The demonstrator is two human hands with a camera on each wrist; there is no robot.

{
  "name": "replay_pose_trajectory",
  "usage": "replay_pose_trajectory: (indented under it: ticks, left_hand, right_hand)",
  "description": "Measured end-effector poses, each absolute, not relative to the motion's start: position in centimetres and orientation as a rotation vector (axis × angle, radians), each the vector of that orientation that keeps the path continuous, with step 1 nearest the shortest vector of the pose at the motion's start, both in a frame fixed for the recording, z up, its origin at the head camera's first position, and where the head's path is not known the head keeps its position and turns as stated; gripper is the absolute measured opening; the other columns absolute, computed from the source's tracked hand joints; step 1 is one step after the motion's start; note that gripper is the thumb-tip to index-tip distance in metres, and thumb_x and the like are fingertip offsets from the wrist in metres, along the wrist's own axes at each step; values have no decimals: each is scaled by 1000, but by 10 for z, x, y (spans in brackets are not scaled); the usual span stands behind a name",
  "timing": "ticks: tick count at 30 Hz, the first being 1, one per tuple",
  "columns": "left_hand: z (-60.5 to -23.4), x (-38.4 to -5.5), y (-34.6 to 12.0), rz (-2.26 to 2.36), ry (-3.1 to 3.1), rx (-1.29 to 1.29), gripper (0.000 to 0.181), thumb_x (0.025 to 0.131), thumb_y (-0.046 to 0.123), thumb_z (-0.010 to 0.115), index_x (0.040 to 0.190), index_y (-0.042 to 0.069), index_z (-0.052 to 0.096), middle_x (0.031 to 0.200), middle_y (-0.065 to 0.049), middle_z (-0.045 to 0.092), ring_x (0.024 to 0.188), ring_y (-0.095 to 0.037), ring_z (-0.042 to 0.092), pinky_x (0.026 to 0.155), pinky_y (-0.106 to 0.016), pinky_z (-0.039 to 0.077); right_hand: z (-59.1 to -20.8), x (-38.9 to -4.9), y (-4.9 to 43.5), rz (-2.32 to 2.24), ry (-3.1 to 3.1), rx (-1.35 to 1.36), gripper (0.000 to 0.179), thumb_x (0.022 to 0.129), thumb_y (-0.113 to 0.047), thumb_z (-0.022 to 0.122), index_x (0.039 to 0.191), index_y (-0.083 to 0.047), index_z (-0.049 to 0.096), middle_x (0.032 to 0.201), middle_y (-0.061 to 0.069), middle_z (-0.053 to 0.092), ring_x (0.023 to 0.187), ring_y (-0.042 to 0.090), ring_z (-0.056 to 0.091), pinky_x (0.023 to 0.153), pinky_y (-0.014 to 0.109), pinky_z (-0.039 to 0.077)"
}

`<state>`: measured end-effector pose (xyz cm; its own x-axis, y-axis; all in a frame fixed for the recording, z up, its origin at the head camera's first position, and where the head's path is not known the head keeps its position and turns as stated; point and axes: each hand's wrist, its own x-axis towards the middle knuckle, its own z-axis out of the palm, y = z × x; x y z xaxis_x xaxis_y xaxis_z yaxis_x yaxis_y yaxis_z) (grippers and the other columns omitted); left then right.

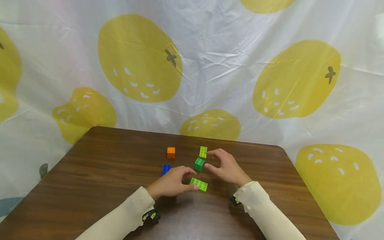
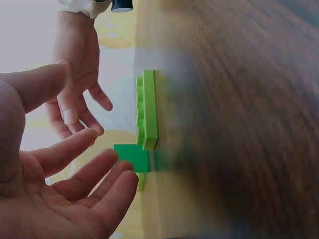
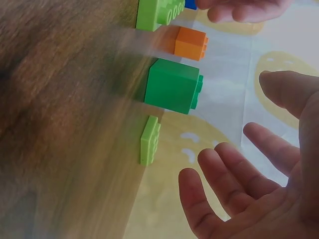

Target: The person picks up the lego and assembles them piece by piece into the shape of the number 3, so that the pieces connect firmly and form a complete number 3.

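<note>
My left hand hovers over the table beside a flat lime-green toy brick, its thumb near that brick's studs. Nothing is between its spread, slightly bent fingers. To the right, my right hand is held with fingers apart, close to a dark green cube brick and a second lime-green brick behind it. In the right wrist view, a gap shows between the right fingers and the green cube brick. A blue brick is partly hidden behind the left hand. Farther back sits an orange cube brick.
The brown wooden table has rounded far corners. Behind it hangs a white curtain printed with yellow fruit. Both forearms wear cream sleeves, with a dark device at the left wrist and another at the right.
</note>
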<state>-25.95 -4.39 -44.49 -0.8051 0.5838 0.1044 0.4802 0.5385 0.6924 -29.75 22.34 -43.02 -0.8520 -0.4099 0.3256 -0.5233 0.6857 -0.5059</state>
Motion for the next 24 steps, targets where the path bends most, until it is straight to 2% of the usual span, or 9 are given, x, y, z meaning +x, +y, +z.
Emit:
replay_pose_trajectory:
  ticks: [4,13,18,24]
  left_hand:
    - [-448,-260,-43,1150,2601,879,57,94,45,79,136,8,67,134,-10,69,126,-31,67,104,-52,55]
    - [-455,-265,-39,1221,2544,825,53,93,36,82,135,7,67,137,-10,69,130,-31,65,108,-52,53]
    - [-458,-268,-37,1240,2525,802,49,92,30,84,132,8,68,131,-9,71,120,-27,68,100,-47,58]
    - [-463,-271,-35,1215,2517,785,48,87,23,89,129,9,71,116,-4,73,102,-17,68,86,-38,59]
  right_hand:
    - [-433,-299,222,935,-2728,747,48,95,-33,81,137,-14,67,125,7,69,113,29,65,90,44,54]
    - [-436,-305,216,975,-2744,769,46,95,-29,81,135,-9,68,125,12,71,111,26,66,91,44,55]
    - [-440,-309,213,1036,-2743,763,44,94,-27,82,132,-8,70,123,10,72,108,26,68,92,46,55]
    - [-449,-313,211,1092,-2783,717,41,94,-26,81,130,-10,70,114,6,74,99,16,70,84,36,58]
